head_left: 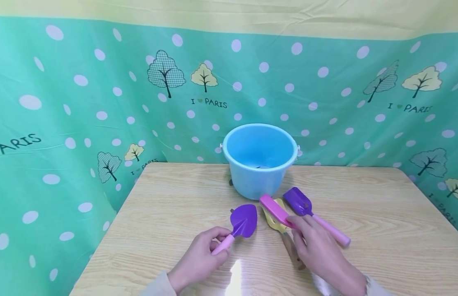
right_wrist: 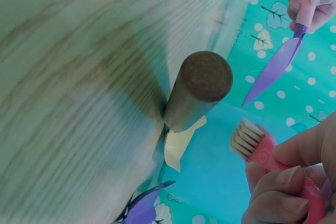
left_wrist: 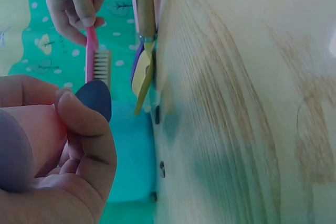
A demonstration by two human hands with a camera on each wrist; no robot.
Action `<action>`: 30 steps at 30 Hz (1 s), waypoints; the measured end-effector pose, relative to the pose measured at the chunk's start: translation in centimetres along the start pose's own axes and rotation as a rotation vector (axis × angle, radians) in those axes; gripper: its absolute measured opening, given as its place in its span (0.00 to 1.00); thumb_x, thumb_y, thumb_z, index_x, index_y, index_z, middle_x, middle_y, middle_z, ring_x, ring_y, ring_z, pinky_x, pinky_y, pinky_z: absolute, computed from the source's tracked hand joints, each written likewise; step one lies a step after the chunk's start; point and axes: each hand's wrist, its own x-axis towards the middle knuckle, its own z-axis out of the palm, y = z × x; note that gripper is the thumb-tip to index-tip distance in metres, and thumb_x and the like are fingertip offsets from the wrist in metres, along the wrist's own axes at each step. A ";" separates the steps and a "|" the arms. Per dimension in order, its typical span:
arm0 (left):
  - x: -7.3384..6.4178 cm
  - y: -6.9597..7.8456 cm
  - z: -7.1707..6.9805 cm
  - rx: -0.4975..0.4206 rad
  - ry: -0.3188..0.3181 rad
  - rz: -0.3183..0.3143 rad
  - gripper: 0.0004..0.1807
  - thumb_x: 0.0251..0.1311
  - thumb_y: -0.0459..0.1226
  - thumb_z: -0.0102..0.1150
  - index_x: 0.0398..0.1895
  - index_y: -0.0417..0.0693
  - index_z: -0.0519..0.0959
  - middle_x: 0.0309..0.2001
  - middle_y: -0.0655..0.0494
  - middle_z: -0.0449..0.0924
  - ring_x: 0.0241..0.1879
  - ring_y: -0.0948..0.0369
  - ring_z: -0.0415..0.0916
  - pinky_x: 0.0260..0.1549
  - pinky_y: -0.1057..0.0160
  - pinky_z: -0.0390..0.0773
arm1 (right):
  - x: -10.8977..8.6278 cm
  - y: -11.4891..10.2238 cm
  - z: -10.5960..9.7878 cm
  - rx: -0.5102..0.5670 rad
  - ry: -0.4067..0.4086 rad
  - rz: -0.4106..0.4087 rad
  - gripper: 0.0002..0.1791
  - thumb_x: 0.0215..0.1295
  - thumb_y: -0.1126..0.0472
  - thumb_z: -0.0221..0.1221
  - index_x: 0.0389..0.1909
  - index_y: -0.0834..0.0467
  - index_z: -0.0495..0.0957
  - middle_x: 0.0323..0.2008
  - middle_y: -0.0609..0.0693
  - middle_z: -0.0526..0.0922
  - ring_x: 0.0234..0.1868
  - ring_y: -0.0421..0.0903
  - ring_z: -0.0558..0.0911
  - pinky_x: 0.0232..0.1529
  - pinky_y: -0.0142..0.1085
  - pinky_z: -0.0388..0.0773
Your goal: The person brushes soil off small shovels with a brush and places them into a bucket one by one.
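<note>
My left hand [head_left: 203, 255] grips the pink handle of a trowel [head_left: 245, 220] with a purple blade, raised above the table in front of the bucket. In my right hand [head_left: 321, 246] is a pink brush [head_left: 275, 210]; thumb and fingers curl round its handle. Pale bristles of that brush [right_wrist: 247, 140] show in the right wrist view. Below the brush lies a yellow-headed hand fork [head_left: 275, 222] with a brown wooden handle, partly hidden by the brush and right hand. To its right rests a purple shovel [head_left: 298, 201] with a pink handle.
A light blue bucket [head_left: 256, 181] stands towards the back of the wooden table [head_left: 158, 209], and something small and dark shows inside it. Behind the table hangs a green dotted curtain [head_left: 266, 94] printed with trees.
</note>
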 end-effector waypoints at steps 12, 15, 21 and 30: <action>0.0 0.5 -1.1 0.013 0.028 0.010 0.15 0.64 0.36 0.55 0.52 0.39 0.76 0.33 0.49 0.77 0.16 0.68 0.67 0.10 0.70 0.67 | -0.6 0.8 -0.9 -0.029 0.087 -0.060 0.21 0.50 0.71 0.62 0.47 0.54 0.81 0.33 0.42 0.78 0.26 0.34 0.70 0.21 0.26 0.67; -0.1 0.7 -1.5 0.028 0.041 0.005 0.16 0.65 0.38 0.54 0.52 0.38 0.76 0.32 0.50 0.77 0.17 0.67 0.69 0.12 0.68 0.69 | -0.7 1.1 -1.2 -0.050 0.092 -0.066 0.21 0.49 0.71 0.62 0.46 0.52 0.81 0.31 0.39 0.76 0.24 0.34 0.68 0.19 0.26 0.64; -0.3 1.2 -2.6 0.103 0.072 0.003 0.14 0.63 0.33 0.54 0.50 0.39 0.77 0.28 0.55 0.77 0.17 0.68 0.66 0.13 0.69 0.68 | -1.1 1.6 -1.8 -0.062 0.092 -0.059 0.21 0.49 0.71 0.62 0.46 0.52 0.81 0.31 0.41 0.76 0.21 0.33 0.65 0.16 0.26 0.61; -0.3 3.1 -5.1 0.198 0.136 0.006 0.16 0.58 0.29 0.54 0.50 0.40 0.78 0.30 0.57 0.77 0.23 0.62 0.71 0.18 0.66 0.74 | -1.4 2.0 -2.8 -0.087 0.039 0.027 0.21 0.51 0.71 0.62 0.47 0.52 0.81 0.31 0.41 0.76 0.21 0.32 0.65 0.17 0.27 0.62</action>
